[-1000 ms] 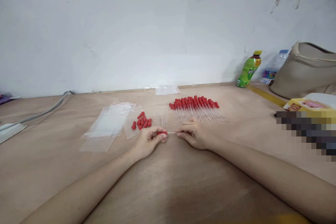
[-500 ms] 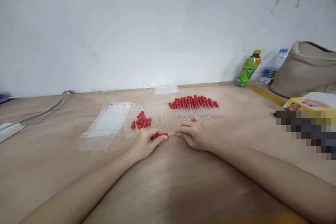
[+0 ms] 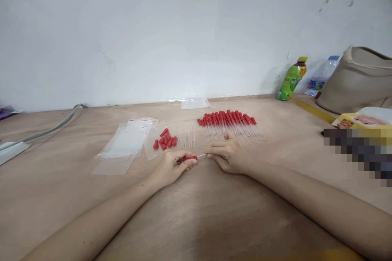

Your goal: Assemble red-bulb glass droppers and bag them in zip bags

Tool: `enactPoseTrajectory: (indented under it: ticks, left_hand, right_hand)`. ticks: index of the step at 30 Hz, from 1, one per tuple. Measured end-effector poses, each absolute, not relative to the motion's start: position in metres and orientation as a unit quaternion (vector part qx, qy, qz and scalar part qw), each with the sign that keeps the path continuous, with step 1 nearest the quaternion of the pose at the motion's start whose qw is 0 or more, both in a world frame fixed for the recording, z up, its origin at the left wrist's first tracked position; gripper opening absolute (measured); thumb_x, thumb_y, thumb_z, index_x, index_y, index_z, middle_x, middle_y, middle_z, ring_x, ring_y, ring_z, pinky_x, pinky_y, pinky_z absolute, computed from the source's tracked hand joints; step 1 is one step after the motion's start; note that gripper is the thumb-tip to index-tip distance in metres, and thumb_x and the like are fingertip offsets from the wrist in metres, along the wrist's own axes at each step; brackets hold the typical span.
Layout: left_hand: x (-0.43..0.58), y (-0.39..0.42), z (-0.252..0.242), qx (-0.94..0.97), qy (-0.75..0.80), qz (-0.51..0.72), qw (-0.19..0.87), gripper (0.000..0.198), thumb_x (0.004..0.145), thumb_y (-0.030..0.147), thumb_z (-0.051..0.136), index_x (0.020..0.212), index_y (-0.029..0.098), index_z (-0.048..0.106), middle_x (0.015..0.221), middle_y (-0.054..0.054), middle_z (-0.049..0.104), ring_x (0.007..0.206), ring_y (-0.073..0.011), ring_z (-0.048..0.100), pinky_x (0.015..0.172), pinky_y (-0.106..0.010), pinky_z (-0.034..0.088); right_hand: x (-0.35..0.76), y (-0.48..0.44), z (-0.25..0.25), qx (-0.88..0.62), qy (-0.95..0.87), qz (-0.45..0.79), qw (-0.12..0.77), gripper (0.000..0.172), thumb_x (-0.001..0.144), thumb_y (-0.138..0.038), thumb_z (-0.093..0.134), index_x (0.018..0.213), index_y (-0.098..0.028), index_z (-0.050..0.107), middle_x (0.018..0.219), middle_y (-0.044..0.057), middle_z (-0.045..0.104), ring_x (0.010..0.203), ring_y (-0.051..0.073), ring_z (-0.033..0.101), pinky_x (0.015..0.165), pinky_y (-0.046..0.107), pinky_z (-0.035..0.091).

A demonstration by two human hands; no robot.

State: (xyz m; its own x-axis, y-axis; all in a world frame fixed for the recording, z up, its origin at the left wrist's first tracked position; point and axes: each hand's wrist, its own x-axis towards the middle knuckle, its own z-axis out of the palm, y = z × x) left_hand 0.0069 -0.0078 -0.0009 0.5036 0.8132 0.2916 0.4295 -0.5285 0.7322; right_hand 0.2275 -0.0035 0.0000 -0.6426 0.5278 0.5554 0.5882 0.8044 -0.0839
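Between thumb and fingers, my left hand (image 3: 175,166) pinches a red rubber dropper bulb (image 3: 190,158). A thin glass tube (image 3: 201,156) runs from the bulb's mouth to my right hand (image 3: 228,155), whose thumb and fingers are closed on its other end. Just behind my left hand, several loose red bulbs (image 3: 167,140) lie on a clear plastic bag. Beside them is a row of bare glass tubes (image 3: 187,135). Behind my right hand, many finished-looking droppers (image 3: 228,120) with red bulbs lie side by side, bulbs toward the wall.
Clear plastic bags (image 3: 122,142) lie stacked at left, with another bag (image 3: 194,103) by the wall. A grey cable (image 3: 61,124) crosses the far left. At right stand a green bottle (image 3: 291,79), a water bottle (image 3: 321,75), a beige bag (image 3: 355,81) and a yellow package (image 3: 364,120).
Both hands keep their grip on the bulb and the glass tube, in nearly the same place. The whole view has shifted very slightly.
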Motion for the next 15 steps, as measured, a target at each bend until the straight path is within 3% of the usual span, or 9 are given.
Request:
enactPoseTrajectory:
  ticks: [6, 10, 15]
  left_hand:
    - [0.0070, -0.0074, -0.0030, 0.801, 0.382, 0.337, 0.315, 0.021, 0.077, 0.032, 0.056, 0.082, 0.014, 0.065, 0.063, -0.003, 0.062, 0.053, -0.0115, 0.056, 0.051, -0.021, 0.046]
    - [0.0085, -0.0075, -0.0029, 0.786, 0.375, 0.348, 0.349, 0.021, 0.076, 0.032, 0.057, 0.081, 0.013, 0.064, 0.061, -0.003, 0.060, 0.052, -0.0110, 0.055, 0.052, -0.022, 0.047]
    - [0.0094, -0.0083, -0.0009, 0.786, 0.372, 0.344, 0.353, 0.020, 0.076, 0.032, 0.057, 0.078, 0.013, 0.064, 0.060, -0.003, 0.059, 0.051, -0.0102, 0.054, 0.050, -0.021, 0.047]
  right_hand:
    - [0.2223, -0.0079, 0.0070, -0.362, -0.895, 0.066, 0.252, 0.025, 0.084, -0.022, 0.042, 0.064, -0.016, 0.056, 0.059, -0.003, 0.059, 0.052, 0.008, 0.043, 0.070, 0.030, 0.022]
    - [0.2219, -0.0037, 0.0084, -0.376, -0.883, 0.163, 0.229, 0.028, 0.086, -0.024, 0.039, 0.066, -0.018, 0.058, 0.061, -0.004, 0.061, 0.054, 0.008, 0.048, 0.078, 0.034, 0.023]
    - [0.2232, -0.0030, 0.0097, -0.347, -0.905, 0.116, 0.215, 0.030, 0.087, -0.023, 0.038, 0.064, -0.017, 0.057, 0.061, -0.003, 0.062, 0.051, 0.008, 0.045, 0.074, 0.032, 0.026]
